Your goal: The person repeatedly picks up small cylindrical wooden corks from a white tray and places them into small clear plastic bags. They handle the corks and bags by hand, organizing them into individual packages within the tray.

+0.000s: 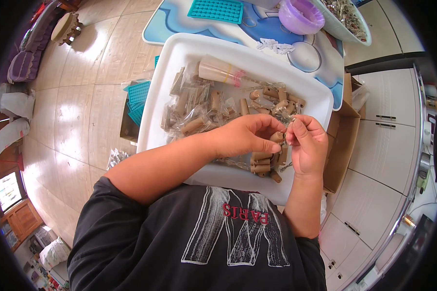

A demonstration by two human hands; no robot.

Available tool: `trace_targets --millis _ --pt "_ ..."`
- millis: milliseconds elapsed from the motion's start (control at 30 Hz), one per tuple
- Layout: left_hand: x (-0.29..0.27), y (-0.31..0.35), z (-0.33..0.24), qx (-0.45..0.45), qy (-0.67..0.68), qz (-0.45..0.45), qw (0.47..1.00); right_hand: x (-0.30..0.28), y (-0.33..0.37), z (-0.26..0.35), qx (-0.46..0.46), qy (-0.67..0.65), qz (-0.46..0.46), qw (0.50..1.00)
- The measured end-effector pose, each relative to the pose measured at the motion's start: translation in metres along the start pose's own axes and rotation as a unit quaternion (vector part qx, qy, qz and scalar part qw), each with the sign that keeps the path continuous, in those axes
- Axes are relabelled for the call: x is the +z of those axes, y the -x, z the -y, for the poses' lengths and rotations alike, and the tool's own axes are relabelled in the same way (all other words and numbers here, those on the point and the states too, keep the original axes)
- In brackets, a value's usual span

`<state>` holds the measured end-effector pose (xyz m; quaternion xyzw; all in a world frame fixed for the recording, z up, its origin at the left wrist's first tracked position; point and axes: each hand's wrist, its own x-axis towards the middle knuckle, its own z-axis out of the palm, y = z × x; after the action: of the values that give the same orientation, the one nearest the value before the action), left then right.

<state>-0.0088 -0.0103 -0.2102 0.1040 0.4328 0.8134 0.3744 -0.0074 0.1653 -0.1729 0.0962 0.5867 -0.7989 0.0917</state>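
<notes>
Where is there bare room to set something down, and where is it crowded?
Bare: the blue-and-white patterned table left of the rectangular turquoise tray; the beige tiled floor between the round brown stool and the white plastic tub. Crowded: the tub's middle, where small brown cylinders and clear plastic bags lie near the left hand and right hand.

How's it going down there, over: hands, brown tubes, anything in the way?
Left hand curled by a brown tube, grip unclear. Right hand pinched, contents too small to tell. More tubes crowd close, inside white tub; nothing plainly blocking.
</notes>
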Motion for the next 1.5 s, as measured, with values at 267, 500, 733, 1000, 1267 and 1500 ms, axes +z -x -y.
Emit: trace_targets --millis 267,500,733,1000,1267,1500 --pt "-0.003 0.009 -0.020 -0.061 -0.075 -0.157 0.983 -0.002 -0.004 -0.003 -0.155 0.322 -0.072 0.931" --pt "-0.005 0.011 -0.021 0.015 -0.057 -0.199 0.978 -0.002 0.001 0.003 -0.087 0.298 0.146 0.939" --pt "0.002 0.012 -0.029 -0.048 -0.048 -0.201 0.977 0.013 0.009 0.000 0.014 0.208 0.042 0.977" --pt "-0.007 0.014 -0.044 0.020 -0.338 -0.276 0.900 0.002 0.006 0.002 0.036 0.136 0.108 0.984" --pt "-0.070 0.013 -0.089 -0.146 -0.757 -0.383 0.509 -0.004 -0.001 0.006 0.005 -0.006 0.109 0.994" --pt "-0.085 0.010 -0.082 -0.115 -0.760 -0.376 0.518 -0.005 -0.002 0.008 0.022 -0.075 0.131 0.988"
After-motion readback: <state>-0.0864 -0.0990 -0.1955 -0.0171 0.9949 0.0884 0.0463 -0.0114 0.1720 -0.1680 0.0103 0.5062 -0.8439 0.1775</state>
